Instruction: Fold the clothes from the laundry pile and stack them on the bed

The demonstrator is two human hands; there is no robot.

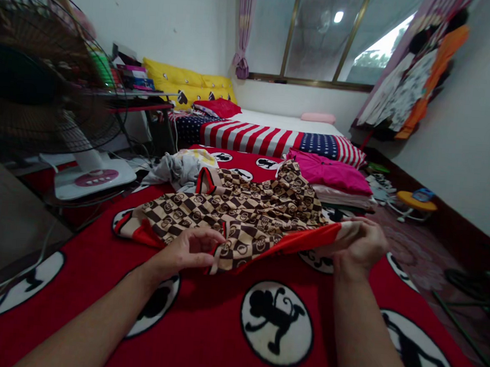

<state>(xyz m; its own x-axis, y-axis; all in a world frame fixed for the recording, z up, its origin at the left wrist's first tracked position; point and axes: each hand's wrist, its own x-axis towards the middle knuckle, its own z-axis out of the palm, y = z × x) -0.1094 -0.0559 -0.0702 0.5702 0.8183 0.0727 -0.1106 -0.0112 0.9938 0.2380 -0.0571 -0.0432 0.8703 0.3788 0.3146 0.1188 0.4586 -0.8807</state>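
Observation:
A brown and cream checkered garment (243,211) with red trim lies spread on a red blanket (200,337) printed with black figures in white circles. My left hand (192,251) pinches the garment's near hem at its middle. My right hand (360,244) grips the red-edged hem at the right and lifts it slightly off the blanket. Both hands are closed on the cloth.
A folded pink stack (333,178) and a crumpled grey-white cloth (179,170) lie behind the garment. A standing fan (46,80) is at the left. A striped bedcover (269,139), yellow pillows (185,81), a window and hanging clothes (415,78) are beyond.

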